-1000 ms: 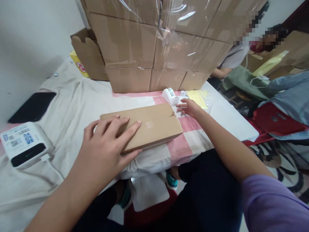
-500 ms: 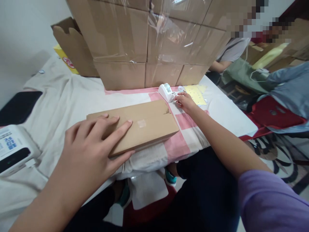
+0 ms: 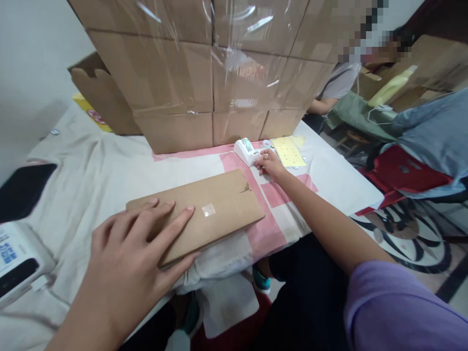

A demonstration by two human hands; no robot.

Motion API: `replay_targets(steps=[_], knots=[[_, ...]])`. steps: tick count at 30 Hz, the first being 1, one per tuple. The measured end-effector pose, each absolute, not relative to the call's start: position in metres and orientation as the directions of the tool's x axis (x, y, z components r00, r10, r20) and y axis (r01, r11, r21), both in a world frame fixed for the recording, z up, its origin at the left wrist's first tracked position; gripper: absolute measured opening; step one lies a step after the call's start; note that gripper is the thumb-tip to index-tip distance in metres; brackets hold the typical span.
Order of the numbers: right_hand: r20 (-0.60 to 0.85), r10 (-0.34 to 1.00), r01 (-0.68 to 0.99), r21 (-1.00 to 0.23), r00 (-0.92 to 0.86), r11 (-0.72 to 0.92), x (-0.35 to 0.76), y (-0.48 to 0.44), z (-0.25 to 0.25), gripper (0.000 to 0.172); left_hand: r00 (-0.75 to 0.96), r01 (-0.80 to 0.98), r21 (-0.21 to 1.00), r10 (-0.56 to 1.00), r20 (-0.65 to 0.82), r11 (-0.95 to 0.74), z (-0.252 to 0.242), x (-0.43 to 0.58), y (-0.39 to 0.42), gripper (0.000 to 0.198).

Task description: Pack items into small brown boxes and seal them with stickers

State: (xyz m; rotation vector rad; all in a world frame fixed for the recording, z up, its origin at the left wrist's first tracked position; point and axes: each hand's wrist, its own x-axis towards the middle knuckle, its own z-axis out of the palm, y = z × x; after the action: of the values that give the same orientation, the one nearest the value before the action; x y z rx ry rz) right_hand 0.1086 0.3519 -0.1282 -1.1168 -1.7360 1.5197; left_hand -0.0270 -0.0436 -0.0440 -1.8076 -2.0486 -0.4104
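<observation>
Moved since half a second ago: right hand (image 3: 268, 165), with fingers more curled and lower at the front end of the dispenser (image 3: 246, 152). Also shifted: the camera view. Without clear change: box (image 3: 226, 202) on the cloth (image 3: 197, 165).

Nearest, at eight o'clock of the box: left hand (image 3: 133, 246), spread over the top, with thumb along the near side. Under it, the box, lying flat close to the cloth's front edge, with a tape patch (image 3: 208, 210) on top. Possible trouble here: sliding toward six o'clock, if pressed unevenly by only one hand. Also possible: further ripping at the torn corner (image 3: 246, 186), two o'clock, if caught by a sleeve or finger.

Farther, at two o'clock: right hand, fingers bent together against the dispenser; cannot tell whether pinching tape or only touching. Perhaps the greater risk: dispenser skidding or tipping, if pulled at without a second hand for steadying.

Beyond, also at two o'clock: yellow sheet (image 3: 288, 151), near the right hand, and easily brushed aside by a careless reach. Behind the dispenser, at twelve o'clock: film-wrapped stack (image 3: 175, 78).
</observation>
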Motion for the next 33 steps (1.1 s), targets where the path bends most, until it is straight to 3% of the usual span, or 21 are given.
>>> replay_targets(steps=[5,12,17,20,28,31,33], knots=[[-0.060,0.913,0.242,-0.969,-0.404,0.043,0.106,0.332,-0.123,0.035,-0.128,0.987,-0.034,0.885,0.448,0.160,-0.041,-0.023,-0.044,0.057],[0.087,0.874,0.057,-0.990,-0.477,0.129,0.125,0.276,-0.069,0.033,-0.201,0.979,0.039,0.895,0.399,0.202,-0.029,-0.013,-0.043,0.059],[0.352,0.710,-0.228,-0.936,-0.610,0.268,0.130,0.228,-0.022,0.039,-0.196,0.979,0.021,0.897,0.396,0.205,-0.025,-0.008,-0.045,0.059],[0.438,0.606,-0.309,-0.899,-0.664,0.311,0.133,0.202,-0.007,0.039,-0.191,0.979,0.012,0.881,0.432,0.206,-0.023,-0.003,-0.045,0.059],[0.490,0.372,-0.271,-0.819,-0.788,0.506,0.157,0.154,0.006,0.034,-0.266,0.963,0.153,0.704,0.658,0.221,-0.015,0.013,-0.040,0.043],[0.468,0.285,-0.297,-0.824,-0.837,0.483,0.163,0.137,0.005,0.038,-0.281,0.956,0.267,0.648,0.708,0.123,-0.010,0.022,-0.040,0.045],[0.415,0.220,-0.307,-0.864,-0.883,0.400,0.165,0.125,0.004,0.043,-0.307,0.935,0.351,0.630,0.714,0.058,-0.005,0.028,-0.043,0.034]])
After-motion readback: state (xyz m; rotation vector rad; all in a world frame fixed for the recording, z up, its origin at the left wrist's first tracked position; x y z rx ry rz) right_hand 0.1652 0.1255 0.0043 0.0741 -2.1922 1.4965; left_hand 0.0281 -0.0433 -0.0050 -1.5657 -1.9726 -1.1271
